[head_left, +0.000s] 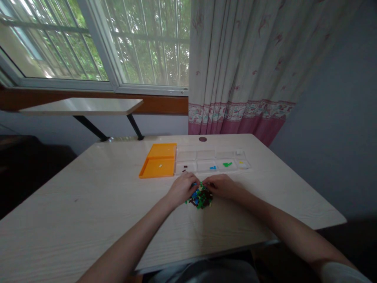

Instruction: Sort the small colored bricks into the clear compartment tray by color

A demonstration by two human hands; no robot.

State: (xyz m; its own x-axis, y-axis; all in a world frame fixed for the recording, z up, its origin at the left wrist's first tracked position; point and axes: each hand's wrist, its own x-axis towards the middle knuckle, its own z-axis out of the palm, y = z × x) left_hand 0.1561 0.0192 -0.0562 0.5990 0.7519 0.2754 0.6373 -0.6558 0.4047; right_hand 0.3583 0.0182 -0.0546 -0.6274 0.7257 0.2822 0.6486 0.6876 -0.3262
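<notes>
Grey clothing [206, 272] shows below the near edge of a pale wood-grain desk [97, 208], where a person reaches in with 2 bare forearms [147, 230] to a mound of small plastic bricks [202, 199] in green, brown, blue and cream. The mound lies on the desktop between the hands. The left hand [184, 188] curls its fingers at the upper left of the mound, the right hand [221, 184] at the upper right; their fingertips are near each other, and whether either pinches a brick cannot be told. Just beyond, at left, lies an orange 2-section tray [161, 158], a white piece [160, 166] in its near section. Beside it sits a clear compartment tray [203, 155], its near row bearing brown, blue, green and yellow pieces. Farther back are a round cable hole [202, 139] and a raised shelf [85, 105]. A floral curtain [235, 59] hangs beside a barred window [144, 43], greenery outside.
</notes>
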